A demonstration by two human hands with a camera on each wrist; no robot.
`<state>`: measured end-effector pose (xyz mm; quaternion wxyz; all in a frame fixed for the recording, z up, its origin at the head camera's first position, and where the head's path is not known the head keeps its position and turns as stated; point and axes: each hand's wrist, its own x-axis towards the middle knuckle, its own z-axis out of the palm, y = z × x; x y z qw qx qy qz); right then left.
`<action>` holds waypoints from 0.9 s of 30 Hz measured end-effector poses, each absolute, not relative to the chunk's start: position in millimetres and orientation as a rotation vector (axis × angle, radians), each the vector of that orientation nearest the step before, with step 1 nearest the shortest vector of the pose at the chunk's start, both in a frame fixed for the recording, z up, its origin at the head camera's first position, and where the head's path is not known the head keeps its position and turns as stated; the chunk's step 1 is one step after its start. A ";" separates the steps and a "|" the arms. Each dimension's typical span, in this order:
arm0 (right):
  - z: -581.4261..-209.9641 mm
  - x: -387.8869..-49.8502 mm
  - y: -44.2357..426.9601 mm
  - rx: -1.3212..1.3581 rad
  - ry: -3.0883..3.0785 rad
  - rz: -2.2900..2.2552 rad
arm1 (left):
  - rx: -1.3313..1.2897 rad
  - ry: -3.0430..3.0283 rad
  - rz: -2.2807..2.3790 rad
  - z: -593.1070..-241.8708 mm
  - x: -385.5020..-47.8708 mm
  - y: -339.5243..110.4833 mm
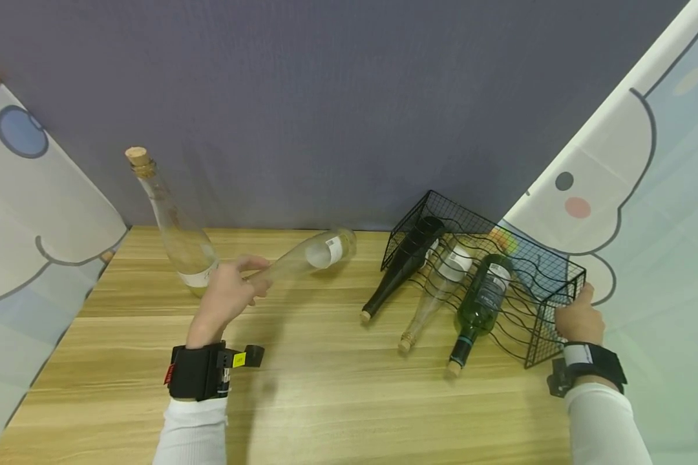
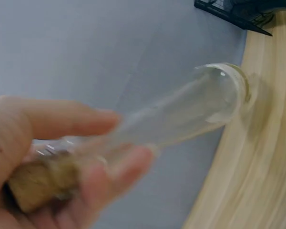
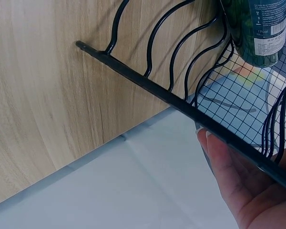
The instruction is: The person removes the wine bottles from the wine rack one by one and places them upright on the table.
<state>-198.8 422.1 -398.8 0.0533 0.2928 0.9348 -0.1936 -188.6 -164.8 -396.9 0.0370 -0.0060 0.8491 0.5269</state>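
A clear bottle (image 1: 302, 258) is gripped by its corked neck in my left hand (image 1: 232, 290), its base pointing right; the left wrist view shows the cork (image 2: 33, 183) against the palm and the bottle's body (image 2: 181, 109) beyond the fingers. My right hand (image 1: 581, 318) holds the right end of a black wire rack (image 1: 558, 310), and in the right wrist view its fingers (image 3: 221, 162) lie against the rack's frame. Three bottles lie in the rack, necks toward the front: a dark one (image 1: 404, 261), a clear one (image 1: 439, 287) and a green one (image 1: 481, 300).
A tall clear corked bottle (image 1: 183, 245) stands upright on the wooden table (image 1: 337, 407), left of my left hand. Behind the table rises a grey panel (image 1: 302, 116). A sheet with cartoon drawings (image 1: 663, 271) covers the right side, another the left.
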 end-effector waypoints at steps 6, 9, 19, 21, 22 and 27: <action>-401.0 -199.0 422.4 0.900 2.845 -0.592 | -0.107 2.674 1.968 -406.6 -193.4 -159.6; -401.9 -199.2 423.3 0.899 2.847 -0.587 | -0.153 2.629 2.152 -412.7 -196.2 -155.8; -403.3 -200.9 425.1 0.910 2.839 -0.595 | -0.140 2.343 2.642 -429.0 -206.8 -143.8; -402.8 -201.2 425.2 0.915 2.835 -0.597 | -0.112 2.306 2.696 -431.0 -209.6 -142.6; -402.7 -201.4 425.4 0.916 2.835 -0.597 | -0.101 2.295 2.715 -431.9 -210.7 -141.8; -401.0 -201.3 424.4 0.910 2.840 -0.604 | -0.074 2.200 2.823 -438.1 -214.2 -138.6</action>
